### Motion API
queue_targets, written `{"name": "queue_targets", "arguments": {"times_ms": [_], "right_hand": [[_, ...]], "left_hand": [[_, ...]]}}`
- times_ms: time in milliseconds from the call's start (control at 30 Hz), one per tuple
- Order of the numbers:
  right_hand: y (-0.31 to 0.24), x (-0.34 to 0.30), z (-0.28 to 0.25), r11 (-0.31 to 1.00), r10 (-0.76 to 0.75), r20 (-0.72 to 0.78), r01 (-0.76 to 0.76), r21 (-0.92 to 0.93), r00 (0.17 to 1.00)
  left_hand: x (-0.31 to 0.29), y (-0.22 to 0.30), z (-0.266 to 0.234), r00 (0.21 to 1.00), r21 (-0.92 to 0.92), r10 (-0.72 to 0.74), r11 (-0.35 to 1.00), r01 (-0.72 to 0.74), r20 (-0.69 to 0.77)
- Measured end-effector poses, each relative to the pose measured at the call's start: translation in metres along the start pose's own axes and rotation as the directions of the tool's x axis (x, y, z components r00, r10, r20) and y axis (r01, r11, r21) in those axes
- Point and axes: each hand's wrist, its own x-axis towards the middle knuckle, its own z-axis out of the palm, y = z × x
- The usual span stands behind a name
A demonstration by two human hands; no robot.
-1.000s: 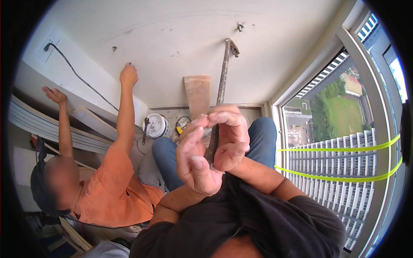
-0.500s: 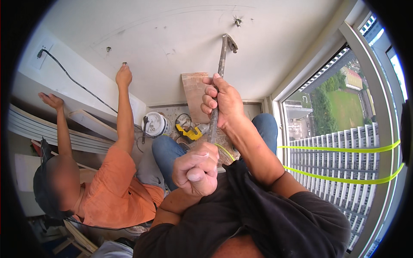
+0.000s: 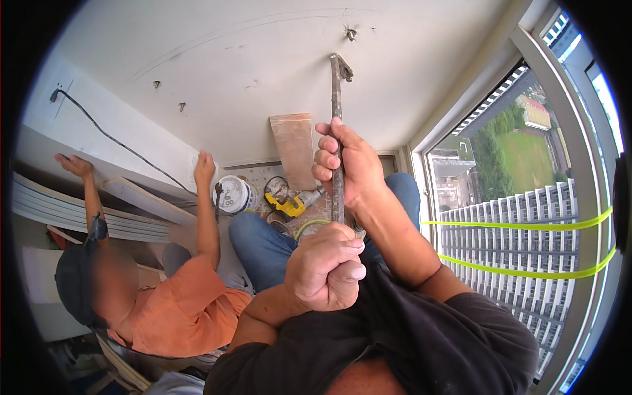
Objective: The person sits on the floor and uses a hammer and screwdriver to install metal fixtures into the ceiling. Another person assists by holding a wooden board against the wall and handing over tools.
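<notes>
A worn steel crowbar (image 3: 337, 99) stands nearly upright in front of me, hooked end up, close to the pale wall (image 3: 263, 59). Whether the hook touches the wall I cannot tell. My right hand (image 3: 351, 161) is wrapped round the middle of its shaft, thumb along the bar. Lower down, my left hand (image 3: 326, 268) is closed over the bar's bottom end and hides it. A metal bolt (image 3: 351, 34) sticks out of the wall just above the hook.
At left crouches a person in an orange shirt (image 3: 171, 309). Below the wall are a wooden board (image 3: 293, 151), a white bucket (image 3: 233, 195) and a yellow power tool (image 3: 287, 205). A window (image 3: 507, 171) with yellow-green straps (image 3: 520, 226) lies right; a black cord (image 3: 118, 135) hangs left.
My left hand has shifted right, and the crowbar stands straighter. The other person's raised hand has come down from a bolt to the lower wall. My view has shifted slightly.
</notes>
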Motion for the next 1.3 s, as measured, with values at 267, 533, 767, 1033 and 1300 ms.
{"name": "queue_targets", "arguments": {"times_ms": [267,533,767,1033,1300], "right_hand": [[0.025,-0.055,-0.012,0.945,0.241,0.254,-0.286,0.159,0.937],[0.037,-0.032,-0.014,0.890,0.364,0.417,-0.443,0.109,0.833],[0.051,-0.030,-0.008,0.908,0.352,0.376,-0.410,0.084,0.857],[0.048,-0.028,-0.003,0.925,0.331,0.304,-0.371,0.085,0.893],[0.052,-0.026,0.002,0.935,0.331,0.219,-0.350,0.055,0.918]], "left_hand": [[0.000,-0.004,-0.003,0.998,-0.043,0.049,0.998,-0.048,0.026],[-0.006,-0.005,-0.020,0.999,-0.099,0.035,0.994,-0.038,-0.026],[-0.006,-0.005,-0.037,0.999,-0.129,0.025,0.991,-0.029,-0.036],[-0.006,-0.002,-0.033,0.998,-0.014,-0.026,1.000,0.025,-0.054],[-0.011,-0.002,-0.038,0.995,0.017,-0.043,0.999,0.045,-0.091]]}}
